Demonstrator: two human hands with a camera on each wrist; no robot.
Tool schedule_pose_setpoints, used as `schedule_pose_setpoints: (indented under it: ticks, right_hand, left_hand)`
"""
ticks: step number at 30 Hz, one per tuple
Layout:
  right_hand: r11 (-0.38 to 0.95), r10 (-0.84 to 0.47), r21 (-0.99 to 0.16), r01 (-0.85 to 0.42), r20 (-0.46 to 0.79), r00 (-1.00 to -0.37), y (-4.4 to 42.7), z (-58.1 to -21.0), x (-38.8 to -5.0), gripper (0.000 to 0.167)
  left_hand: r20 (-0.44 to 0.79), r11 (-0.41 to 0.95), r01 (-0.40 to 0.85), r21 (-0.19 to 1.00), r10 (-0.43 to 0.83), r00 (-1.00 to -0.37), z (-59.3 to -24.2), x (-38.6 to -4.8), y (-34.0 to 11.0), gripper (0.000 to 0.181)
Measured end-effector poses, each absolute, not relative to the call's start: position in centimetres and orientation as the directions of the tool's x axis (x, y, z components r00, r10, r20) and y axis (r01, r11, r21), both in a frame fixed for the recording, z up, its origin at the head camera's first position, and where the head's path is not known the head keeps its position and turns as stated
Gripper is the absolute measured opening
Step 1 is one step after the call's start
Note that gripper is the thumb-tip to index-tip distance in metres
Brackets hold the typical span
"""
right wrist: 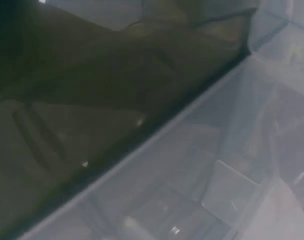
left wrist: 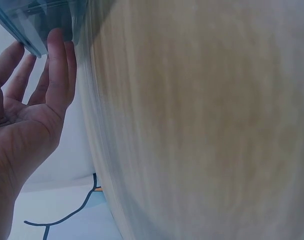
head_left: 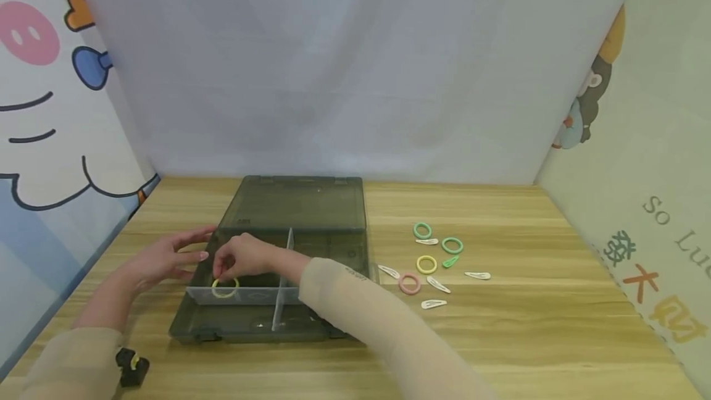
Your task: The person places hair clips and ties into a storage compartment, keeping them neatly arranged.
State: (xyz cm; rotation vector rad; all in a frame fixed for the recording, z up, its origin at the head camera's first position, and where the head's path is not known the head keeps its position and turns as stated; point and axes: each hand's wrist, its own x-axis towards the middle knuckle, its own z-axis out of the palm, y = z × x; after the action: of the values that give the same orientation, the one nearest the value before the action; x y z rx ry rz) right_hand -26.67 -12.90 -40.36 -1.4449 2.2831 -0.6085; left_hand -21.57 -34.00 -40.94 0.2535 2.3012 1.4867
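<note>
A dark translucent organizer box (head_left: 222, 326) lies with its lid (head_left: 305, 202) opened back; clear dividers (head_left: 286, 264) part its inside. Over the left rear compartment, my right hand (head_left: 244, 256) pinches a yellow hair tie (head_left: 225, 296) low beside the front divider, which partly overlaps it in view. The right wrist view looks into the box at a clear divider (right wrist: 142, 150); neither the hand nor the hair tie shows there. At the box's left side is my left hand (head_left: 163, 260), fingers extended. Its fingertips touch the box edge in the left wrist view, where the hand (left wrist: 37, 110) is palm-up.
Right of the box lie two green hair ties (head_left: 452, 245), a yellow one (head_left: 426, 257), a pink one (head_left: 410, 292), several white snap clips (head_left: 478, 275) and a green clip (head_left: 450, 262). A small black object (head_left: 132, 369) is by the left sleeve. A white curtain (head_left: 344, 79) hangs behind the table.
</note>
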Motion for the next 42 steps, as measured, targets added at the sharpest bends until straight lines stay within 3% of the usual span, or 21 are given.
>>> schedule_pose_setpoints:
  ticks: [11,22,34,42]
  right_hand:
    - [0.342,-0.926,-0.578,-0.741,-0.074,-0.369,-12.9,-40.5,-26.8,0.008]
    - [0.302,-0.938,-0.627,-0.718,-0.063,-0.34,-11.2,-37.7,-27.2,0.017]
    - [0.273,-0.955,-0.535,-0.799,-0.054,-0.291,-8.2,-34.9,-27.1,0.023]
    - [0.248,-0.964,-0.571,-0.783,-0.065,-0.257,-5.9,-33.3,-26.8,0.022]
  left_hand:
    - [-0.229,0.429,-0.067,0.901,0.338,-0.913,-41.1,-21.6,-33.9,0.071]
    - [-0.232,0.425,-0.072,0.902,0.338,-0.912,-41.2,-21.8,-33.7,0.072]
    - [-0.237,0.436,-0.07,0.897,0.341,-0.91,-41.3,-22.0,-33.9,0.072]
    - [-0.229,0.446,-0.057,0.893,0.342,-0.911,-41.3,-21.9,-33.7,0.072]
